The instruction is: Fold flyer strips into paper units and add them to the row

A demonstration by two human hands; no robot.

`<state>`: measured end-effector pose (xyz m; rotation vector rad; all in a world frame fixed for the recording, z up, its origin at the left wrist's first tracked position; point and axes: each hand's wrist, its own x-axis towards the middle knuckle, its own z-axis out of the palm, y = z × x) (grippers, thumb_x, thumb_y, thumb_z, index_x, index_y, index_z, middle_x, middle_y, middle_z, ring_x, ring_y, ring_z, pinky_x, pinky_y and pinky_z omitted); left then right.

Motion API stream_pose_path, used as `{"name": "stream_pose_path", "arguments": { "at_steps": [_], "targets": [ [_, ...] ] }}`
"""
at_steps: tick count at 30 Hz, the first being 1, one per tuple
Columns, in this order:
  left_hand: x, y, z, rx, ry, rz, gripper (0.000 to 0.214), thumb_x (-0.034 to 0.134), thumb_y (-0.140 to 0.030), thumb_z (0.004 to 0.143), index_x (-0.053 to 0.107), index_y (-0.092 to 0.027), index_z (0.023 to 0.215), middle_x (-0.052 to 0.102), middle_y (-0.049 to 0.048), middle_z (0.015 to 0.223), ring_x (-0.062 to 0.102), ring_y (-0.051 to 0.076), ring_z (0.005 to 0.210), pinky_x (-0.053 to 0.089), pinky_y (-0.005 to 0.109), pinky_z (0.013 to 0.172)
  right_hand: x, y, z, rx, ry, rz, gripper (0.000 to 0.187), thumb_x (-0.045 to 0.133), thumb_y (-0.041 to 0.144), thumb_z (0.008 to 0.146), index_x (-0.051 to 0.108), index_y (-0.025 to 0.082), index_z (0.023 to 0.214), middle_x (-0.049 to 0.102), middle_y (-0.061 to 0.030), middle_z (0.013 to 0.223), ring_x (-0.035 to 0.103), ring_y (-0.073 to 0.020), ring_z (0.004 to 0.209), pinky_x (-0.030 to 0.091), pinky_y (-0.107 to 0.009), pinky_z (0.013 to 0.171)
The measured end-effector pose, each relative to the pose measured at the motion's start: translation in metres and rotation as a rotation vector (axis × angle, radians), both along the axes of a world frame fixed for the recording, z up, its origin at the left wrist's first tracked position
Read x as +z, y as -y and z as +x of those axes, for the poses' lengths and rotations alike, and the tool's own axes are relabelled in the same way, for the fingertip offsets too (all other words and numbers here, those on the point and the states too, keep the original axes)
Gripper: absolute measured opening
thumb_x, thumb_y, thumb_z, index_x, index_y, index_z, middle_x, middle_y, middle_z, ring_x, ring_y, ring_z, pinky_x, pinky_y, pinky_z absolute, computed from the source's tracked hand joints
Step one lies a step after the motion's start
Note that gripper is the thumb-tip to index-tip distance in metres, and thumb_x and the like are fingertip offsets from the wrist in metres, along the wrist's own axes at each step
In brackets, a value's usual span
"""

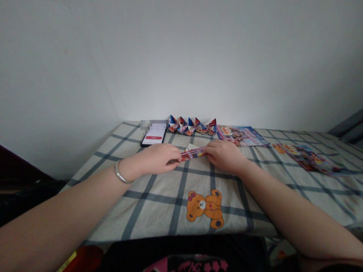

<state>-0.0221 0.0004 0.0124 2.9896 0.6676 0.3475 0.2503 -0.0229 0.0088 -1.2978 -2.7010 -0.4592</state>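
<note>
Between my hands, just above or on the checked cloth, stretches a narrow folded strip of colourful printed paper (193, 153). My left hand (159, 158) pinches its left end, and a silver bangle circles that wrist. At the other end, the fingers of my right hand (225, 155) are closed on the strip. A pale piece of paper (192, 146) shows behind the strip, partly covered by it. Beyond my hands stands a row of several folded paper bow shapes (190, 126) in blue, red and white print.
A phone (153, 136) with a lit screen lies at the back left. Colourful printed booklets lie at the back right (244, 136) and far right (314, 158). The checked tablecloth (159, 211) bears a bear picture (205, 209). A pale wall (198, 60) rises behind.
</note>
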Motion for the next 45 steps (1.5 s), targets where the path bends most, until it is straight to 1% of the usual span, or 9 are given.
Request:
{"name": "stream_pose_path", "arguments": {
  "at_steps": [3,5,8,15,20,23,29,37,45],
  "targets": [
    [-0.008,0.000,0.004,-0.009,0.005,0.065,0.025,0.055,-0.021,0.089,0.066,-0.022,0.112,0.066,0.0045,0.107,0.060,0.019,0.101,0.047,0.031,0.089,-0.008,0.001,-0.008,0.197,-0.116,-0.062,0.025,0.051,0.021,0.092,0.070,0.021,0.109,0.070,-0.0063,0.106,0.060,-0.0193,0.095,0.045,-0.030,0.082],
    [-0.013,0.000,0.006,-0.017,-0.002,0.108,0.028,0.056,-0.022,0.090,0.064,-0.022,0.117,0.064,0.0051,0.107,0.058,0.020,0.104,0.045,0.033,0.092,-0.012,0.000,-0.013,0.251,-0.148,-0.066,0.026,0.051,0.020,0.092,0.070,0.021,0.110,0.069,-0.0065,0.108,0.059,-0.0194,0.097,0.045,-0.031,0.084],
    [-0.018,0.001,0.011,0.000,-0.006,0.148,0.024,0.056,-0.024,0.090,0.064,-0.020,0.113,0.064,0.0059,0.106,0.056,0.021,0.104,0.044,0.035,0.093,-0.015,0.000,-0.017,0.265,-0.160,-0.063,0.027,0.051,0.018,0.091,0.070,0.020,0.110,0.069,-0.0070,0.107,0.058,-0.0196,0.097,0.044,-0.032,0.085],
    [-0.018,0.003,0.014,0.032,-0.009,0.170,0.024,0.056,-0.021,0.090,0.065,-0.020,0.112,0.065,0.0051,0.104,0.058,0.021,0.102,0.045,0.035,0.090,-0.007,0.000,-0.014,0.163,-0.076,-0.053,0.027,0.054,0.014,0.086,0.071,0.022,0.106,0.068,-0.0054,0.099,0.058,-0.0177,0.088,0.041,-0.029,0.077],
    [-0.014,0.001,0.013,0.022,0.003,0.141,0.019,0.054,-0.019,0.090,0.068,-0.020,0.103,0.067,0.0040,0.100,0.060,0.020,0.096,0.046,0.034,0.087,0.000,-0.003,-0.003,0.087,-0.043,-0.070,0.027,0.052,0.015,0.086,0.073,0.023,0.102,0.069,-0.0036,0.095,0.060,-0.0160,0.082,0.039,-0.027,0.070],
    [-0.011,0.001,0.011,0.018,0.000,0.130,0.016,0.054,-0.021,0.091,0.069,-0.019,0.095,0.067,0.0043,0.095,0.062,0.019,0.093,0.047,0.034,0.084,0.004,-0.004,0.004,0.013,-0.013,-0.089,0.029,0.052,0.016,0.086,0.074,0.026,0.101,0.071,-0.0027,0.095,0.062,-0.0166,0.082,0.039,-0.027,0.067],
    [-0.007,0.000,0.007,0.003,0.046,0.094,0.019,0.052,-0.022,0.091,0.070,-0.017,0.091,0.068,0.0037,0.088,0.063,0.016,0.080,0.049,0.029,0.075,0.012,-0.005,0.012,-0.129,0.042,-0.123,0.029,0.051,0.018,0.084,0.076,0.027,0.098,0.073,-0.0018,0.100,0.065,-0.0177,0.084,0.040,-0.026,0.062],
    [-0.012,-0.004,0.001,0.000,0.112,0.070,0.021,0.050,-0.022,0.090,0.071,-0.019,0.093,0.073,0.0030,0.096,0.066,0.015,0.084,0.051,0.027,0.078,0.013,-0.007,0.017,-0.230,0.084,-0.132,0.031,0.047,0.023,0.085,0.075,0.027,0.095,0.073,-0.0010,0.102,0.066,-0.0194,0.090,0.038,-0.025,0.058],
    [-0.011,-0.008,-0.003,-0.013,0.101,0.021,0.026,0.047,-0.026,0.094,0.073,-0.021,0.093,0.073,0.0017,0.092,0.067,0.014,0.082,0.050,0.025,0.077,0.015,-0.008,0.017,-0.253,0.113,-0.135,0.031,0.045,0.023,0.084,0.074,0.026,0.094,0.073,-0.0025,0.102,0.066,-0.0206,0.090,0.040,-0.026,0.060]
  ]
}}
